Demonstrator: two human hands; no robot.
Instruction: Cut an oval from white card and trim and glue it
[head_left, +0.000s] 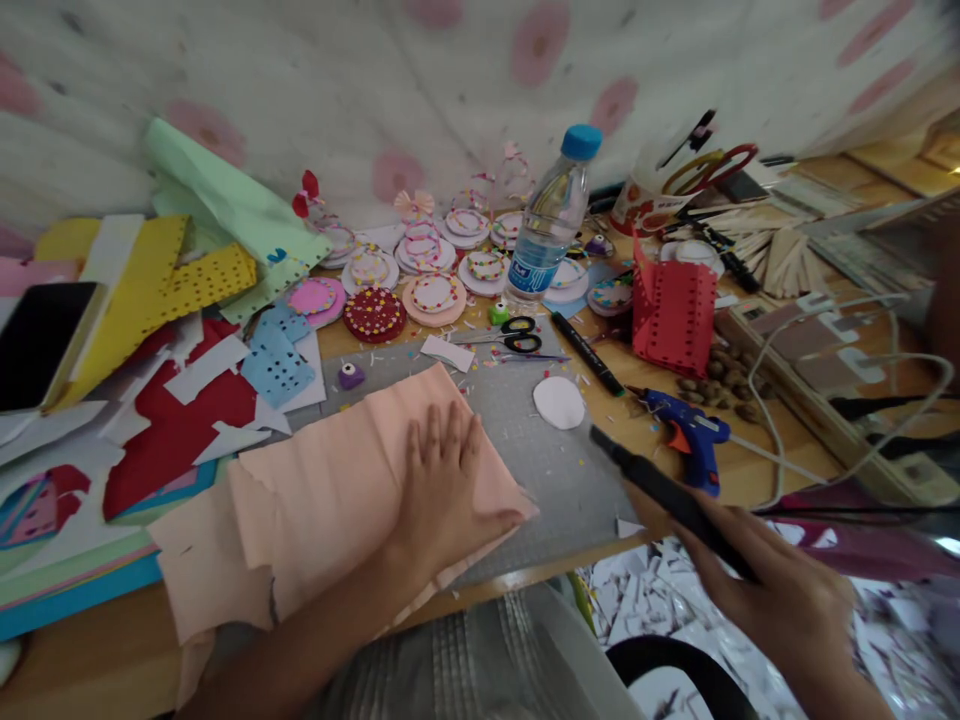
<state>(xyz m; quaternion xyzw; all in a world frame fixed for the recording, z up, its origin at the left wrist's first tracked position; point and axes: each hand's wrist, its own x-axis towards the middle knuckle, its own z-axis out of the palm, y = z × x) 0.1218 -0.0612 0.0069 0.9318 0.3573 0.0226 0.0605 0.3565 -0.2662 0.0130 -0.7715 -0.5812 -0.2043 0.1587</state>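
My left hand (441, 490) lies flat with its fingers spread, pressing on a folded sheet of peach crepe paper (322, 490). The paper reaches across the grey cutting mat (517, 450) and over the table's front edge. In my right hand (787, 590) is a long black pen-shaped tool (675, 495), its tip pointing toward the mat. Its exact kind is not clear. Just beyond that tip lies a white paper disc (559, 402). A pair of black-handled scissors (520, 335) and a purple craft punch (349, 375) rest past the crepe paper.
A water bottle (551, 215) stands at the back among decorated paper discs (433, 297). To the right are a black marker (587, 353), a blue glue gun (694, 430), a red perforated paper (675, 315) and a power strip (847, 410). Coloured paper scraps (172, 400) and a phone (45, 340) lie left.
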